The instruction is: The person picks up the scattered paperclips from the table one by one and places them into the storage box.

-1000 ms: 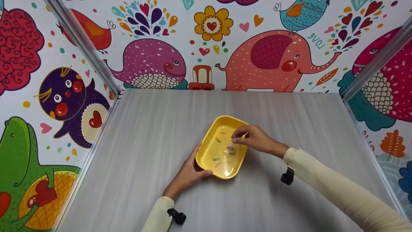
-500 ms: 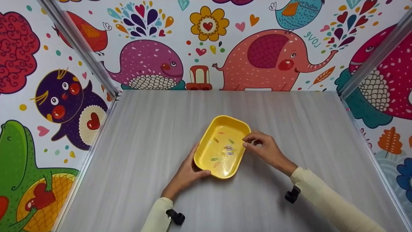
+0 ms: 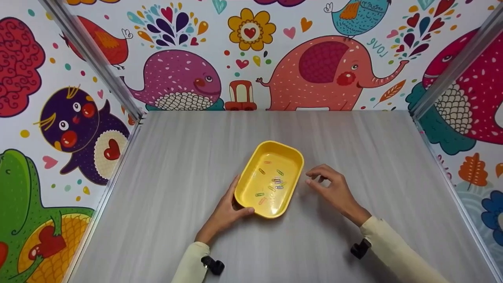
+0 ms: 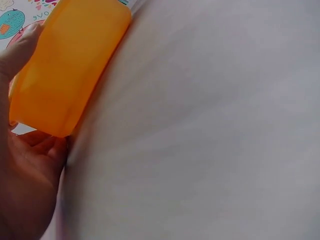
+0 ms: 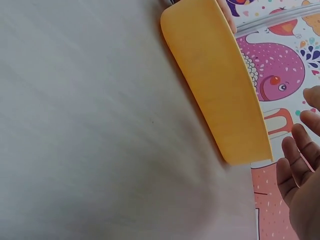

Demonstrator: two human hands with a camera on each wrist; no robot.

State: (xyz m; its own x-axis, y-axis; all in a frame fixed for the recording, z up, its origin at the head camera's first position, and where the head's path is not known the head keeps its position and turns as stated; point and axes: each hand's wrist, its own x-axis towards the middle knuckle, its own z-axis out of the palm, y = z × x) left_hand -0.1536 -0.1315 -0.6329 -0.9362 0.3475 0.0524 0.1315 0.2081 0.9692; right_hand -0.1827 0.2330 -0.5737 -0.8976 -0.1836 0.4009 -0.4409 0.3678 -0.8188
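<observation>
A yellow plastic tray point(image 3: 282, 205) with rounded corners stands slantwise on the table. Several coloured paper clips point(image 3: 278, 182) lie scattered on its floor, most bunched right of the middle. My left hand point(image 3: 222, 216) grips the tray's near left corner, thumb at the rim and fingers along the outer wall. In the left wrist view the tray wall point(image 4: 70, 65) sits between thumb and fingers. Off the tray's right side, my right hand point(image 3: 334, 190) hovers with loosely bent fingers. The right wrist view shows its fingers point(image 5: 302, 145) apart, holding nothing.
A grey wood-grain table point(image 3: 177, 157) lies under the tray. Cartoon-printed panels point(image 3: 188, 74) stand behind it and at both sides, with metal strips point(image 3: 94, 59) along the corners. A black wrist camera point(image 3: 360, 248) sits on the right sleeve.
My right hand has drawn back from over the tray to its right, its fingertips parting. A green clip now lies where those fingers were. My left hand keeps its grip on the tray.
</observation>
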